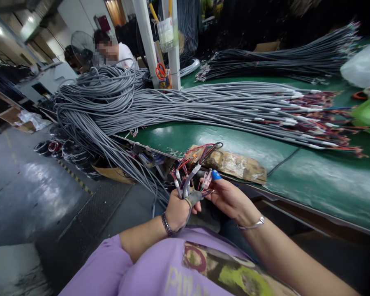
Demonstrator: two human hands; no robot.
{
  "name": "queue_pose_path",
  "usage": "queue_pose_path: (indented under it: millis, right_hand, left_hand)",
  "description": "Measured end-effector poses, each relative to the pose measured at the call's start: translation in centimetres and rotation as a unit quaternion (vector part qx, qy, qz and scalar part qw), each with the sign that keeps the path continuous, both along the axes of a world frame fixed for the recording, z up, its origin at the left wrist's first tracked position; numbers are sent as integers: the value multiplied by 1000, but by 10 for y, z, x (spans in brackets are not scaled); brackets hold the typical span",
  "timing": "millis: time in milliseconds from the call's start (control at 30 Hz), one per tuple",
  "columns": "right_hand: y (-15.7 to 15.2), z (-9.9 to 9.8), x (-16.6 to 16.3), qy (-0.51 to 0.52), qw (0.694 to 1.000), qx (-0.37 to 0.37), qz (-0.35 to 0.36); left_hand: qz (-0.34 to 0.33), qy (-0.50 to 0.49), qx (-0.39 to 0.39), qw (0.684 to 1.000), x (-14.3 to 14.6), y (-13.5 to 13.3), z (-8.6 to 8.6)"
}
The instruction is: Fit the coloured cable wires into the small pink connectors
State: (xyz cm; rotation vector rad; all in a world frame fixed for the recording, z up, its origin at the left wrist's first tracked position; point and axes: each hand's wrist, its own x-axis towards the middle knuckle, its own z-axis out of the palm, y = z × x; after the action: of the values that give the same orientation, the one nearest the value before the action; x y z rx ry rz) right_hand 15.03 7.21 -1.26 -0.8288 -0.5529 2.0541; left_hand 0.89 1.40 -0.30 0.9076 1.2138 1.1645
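Observation:
My left hand [178, 209] is closed around the ends of a few grey cables [185, 183], whose thin coloured wires [195, 158] fan upward. My right hand [231, 199] pinches a small connector [207, 179] on those wires; a blue cot [216, 175] covers one fingertip. Both hands hover just off the near edge of the green table [311, 176], over my lap.
A big bundle of grey cables [203, 107] lies across the table and droops off its left end. A second bundle [283, 57] lies behind. A taped cardboard pad [234, 164] sits by the edge, a white post [148, 41] and orange scissors [160, 70] behind. Another person [114, 51] sits far left.

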Motion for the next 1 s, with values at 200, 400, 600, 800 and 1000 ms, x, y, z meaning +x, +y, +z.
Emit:
queue_pose_path:
  millis: [200,400,600,800,1000]
  right_hand:
    - [2,-9,-1,15,1000,10,-5]
    - [1,-13,-2,21,1000,-5,-10]
    - [-5,-8,-3,23,999,-14,-20]
    - [-13,-6,6,14,998,-21,57]
    - [-25,1,11,-86,989,24,121]
  left_hand:
    - [-10,0,-15,1000,1,0,0]
    - [-26,8,-27,999,2,-1,0]
    - [-21,15,-13,1000,0,-3,4]
    - [-13,8,-4,1000,-6,-9,-2]
    - [-29,45,7,999,-12,-14,-13]
